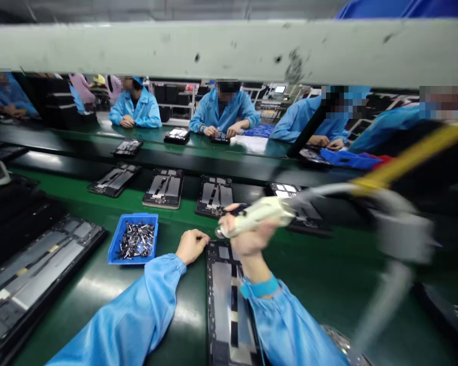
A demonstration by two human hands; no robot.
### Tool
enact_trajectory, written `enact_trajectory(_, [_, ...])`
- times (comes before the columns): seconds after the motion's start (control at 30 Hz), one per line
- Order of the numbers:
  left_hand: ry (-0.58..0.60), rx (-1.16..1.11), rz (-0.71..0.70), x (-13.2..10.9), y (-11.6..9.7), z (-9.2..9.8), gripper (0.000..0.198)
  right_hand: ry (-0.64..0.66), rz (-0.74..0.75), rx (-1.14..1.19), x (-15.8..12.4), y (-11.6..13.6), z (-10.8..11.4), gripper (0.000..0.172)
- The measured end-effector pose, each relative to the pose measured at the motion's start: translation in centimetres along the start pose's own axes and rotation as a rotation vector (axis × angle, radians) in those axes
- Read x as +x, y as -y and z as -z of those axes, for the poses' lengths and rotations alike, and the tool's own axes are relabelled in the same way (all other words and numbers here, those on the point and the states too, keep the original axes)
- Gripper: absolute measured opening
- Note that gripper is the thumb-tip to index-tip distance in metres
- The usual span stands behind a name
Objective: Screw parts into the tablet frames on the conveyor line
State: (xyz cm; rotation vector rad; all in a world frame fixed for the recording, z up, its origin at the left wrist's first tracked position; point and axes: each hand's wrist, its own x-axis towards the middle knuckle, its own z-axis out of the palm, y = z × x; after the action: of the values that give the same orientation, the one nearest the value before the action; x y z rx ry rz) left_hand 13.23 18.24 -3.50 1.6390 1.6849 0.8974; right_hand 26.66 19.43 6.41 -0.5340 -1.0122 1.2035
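Observation:
My right hand [252,236] is wrapped around a cream-coloured electric screwdriver [261,216], which lies sideways over the top end of an opened tablet [223,295]. A grey cable runs from the tool's back end to the right. My left hand [192,245] rests at the tablet's top left corner, its thumb and fingertips pressed together. Whatever may be between those fingertips is too small to make out. Left of that hand stands a blue tray [114,244] full of small black and silver parts [137,239]. My right forearm covers part of the tablet's right side.
Several opened tablets [163,188] lie in a row beyond my hands. Another large one [41,274] lies at left beside dark stacked pieces. A pale beam [229,51] crosses overhead. Co-workers in blue [225,112] sit across the green bench [175,325]. A yellow strap [412,157] hangs at right.

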Motion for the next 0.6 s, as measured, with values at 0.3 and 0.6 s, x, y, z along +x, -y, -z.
enact_trajectory(0.3, [0.126,0.424,0.181,-12.1,-3.2,0.2,0.038,-0.249,0.275,0.052,1.1,5.9,3.8,0.093])
enact_trajectory(0.6, [-0.195,0.576,0.404,3.1,-4.8,17.3,0.026,-0.294,0.22,0.088,0.5,6.6,5.1,0.084])
